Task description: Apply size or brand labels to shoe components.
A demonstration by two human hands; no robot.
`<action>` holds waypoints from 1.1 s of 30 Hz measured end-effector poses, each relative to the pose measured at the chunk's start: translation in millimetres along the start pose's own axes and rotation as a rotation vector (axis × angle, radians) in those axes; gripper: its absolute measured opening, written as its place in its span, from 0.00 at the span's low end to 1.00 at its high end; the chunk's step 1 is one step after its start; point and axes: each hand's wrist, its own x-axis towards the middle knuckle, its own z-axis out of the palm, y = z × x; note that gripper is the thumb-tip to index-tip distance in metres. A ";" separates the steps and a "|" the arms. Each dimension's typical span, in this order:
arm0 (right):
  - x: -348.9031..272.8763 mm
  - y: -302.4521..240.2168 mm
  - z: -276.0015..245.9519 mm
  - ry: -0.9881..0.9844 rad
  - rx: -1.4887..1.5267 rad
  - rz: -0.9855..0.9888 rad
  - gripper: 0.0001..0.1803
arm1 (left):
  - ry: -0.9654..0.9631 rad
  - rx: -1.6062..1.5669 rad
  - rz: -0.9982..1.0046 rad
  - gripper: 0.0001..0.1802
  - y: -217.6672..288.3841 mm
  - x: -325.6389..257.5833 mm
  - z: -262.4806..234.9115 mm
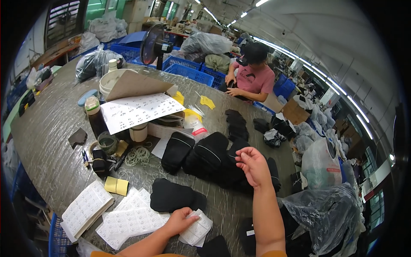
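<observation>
My left hand (182, 222), low in the middle, is closed on a small stack of white printed paper slips (198, 228). Just beyond it lies a black cloth piece shaped like a cap (173, 195), partly over loose printed sheets (132, 220). My right hand (253, 166) is raised on the right, thumb and fingers pinched together; whatever may be between them is too small to make out. Below and behind it spreads a pile of similar black pieces (208, 150), some with a pale piped edge. Another black piece (214, 247) shows at the lower edge.
A thick paper pad (87, 208) and yellow sticky notes (116, 186) lie left. Beyond are string (137, 156), a bottle (95, 113), a white bucket (105, 81) and a fan (153, 45). A person in pink (254, 77) works across the table. Plastic bags (323, 210) crowd the right.
</observation>
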 end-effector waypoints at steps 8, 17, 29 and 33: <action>71.5 -11.6 -20.4 0.109 0.129 0.218 0.21 | -0.041 0.037 -0.053 0.14 -2.6 -0.5 2.1; 145.0 -5.6 -9.1 0.190 -0.010 0.284 0.38 | -0.047 -0.049 -0.005 0.14 -21.5 0.5 5.0; 147.4 5.7 5.4 0.151 -0.082 0.276 0.41 | -0.070 0.091 -0.021 0.13 -16.2 1.8 4.0; 127.0 2.7 11.1 0.169 -0.171 0.214 0.33 | -0.049 0.001 -0.012 0.15 -6.8 -1.5 6.3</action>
